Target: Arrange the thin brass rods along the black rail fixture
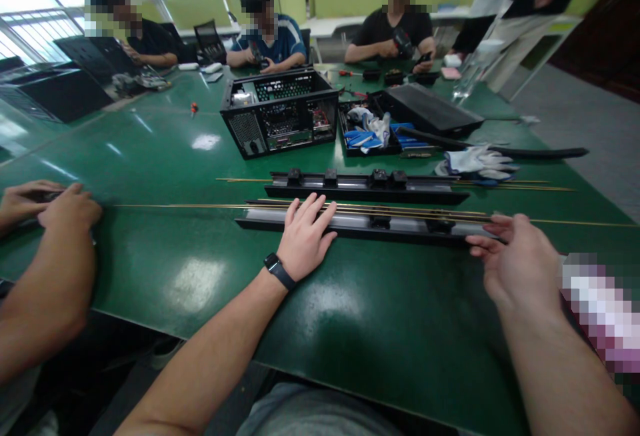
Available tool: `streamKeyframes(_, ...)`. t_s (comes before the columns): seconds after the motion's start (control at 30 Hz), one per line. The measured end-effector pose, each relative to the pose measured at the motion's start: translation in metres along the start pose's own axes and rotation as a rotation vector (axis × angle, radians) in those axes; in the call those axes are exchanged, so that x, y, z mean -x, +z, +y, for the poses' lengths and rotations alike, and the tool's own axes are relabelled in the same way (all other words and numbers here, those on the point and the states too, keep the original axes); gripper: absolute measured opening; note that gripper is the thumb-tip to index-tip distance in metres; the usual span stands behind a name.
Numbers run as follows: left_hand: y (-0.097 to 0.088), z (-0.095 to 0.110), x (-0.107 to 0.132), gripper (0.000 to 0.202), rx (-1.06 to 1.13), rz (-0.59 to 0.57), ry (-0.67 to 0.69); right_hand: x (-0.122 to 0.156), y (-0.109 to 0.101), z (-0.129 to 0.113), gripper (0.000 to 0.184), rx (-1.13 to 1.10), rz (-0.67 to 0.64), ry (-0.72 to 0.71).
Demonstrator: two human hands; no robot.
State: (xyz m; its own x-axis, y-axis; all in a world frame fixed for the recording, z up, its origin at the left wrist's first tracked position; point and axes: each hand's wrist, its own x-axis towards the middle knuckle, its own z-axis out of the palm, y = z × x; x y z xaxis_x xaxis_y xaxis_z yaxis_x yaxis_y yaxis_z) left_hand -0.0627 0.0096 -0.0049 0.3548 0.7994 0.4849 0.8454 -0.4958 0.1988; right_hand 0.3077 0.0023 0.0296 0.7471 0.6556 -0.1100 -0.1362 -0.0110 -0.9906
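Observation:
A long black channel rail (345, 231) with a pale inner strip lies across the green table before me. Thin brass-coloured rods (400, 211) run along its top, reaching past both ends. My left hand (309, 233), wearing a dark watch, lies over the rail and rods, fingers spread. At the right end, my right hand (523, 256) has its fingers and thumb around the rail's end, close to the rods; the exact contact is partly hidden. Black blocks (380, 217) sit in the channel. Just behind lies a second black rail (350, 193), also with blocks and rods.
An open computer case (283, 116) stands beyond the rails. Right of it are a black tray (370, 133) holding gloves, a black panel (430, 109) and white gloves (477, 164). A co-worker's hands (70, 206) are at left near the rod ends. Other people sit across the table.

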Motion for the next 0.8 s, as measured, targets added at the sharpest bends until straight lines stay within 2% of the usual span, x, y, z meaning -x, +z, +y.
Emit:
streamKeyframes(0.3, 0.000, 0.000, 0.000, 0.060, 0.005, -0.008, -0.003, 0.021, 0.009, -0.003, 0.037, -0.038, -0.212, 0.037)
streamKeyframes(0.8, -0.003, 0.001, -0.002, 0.058, -0.001, -0.023, 0.004, 0.016, 0.009, -0.004, 0.043, -0.059, -0.178, 0.053)
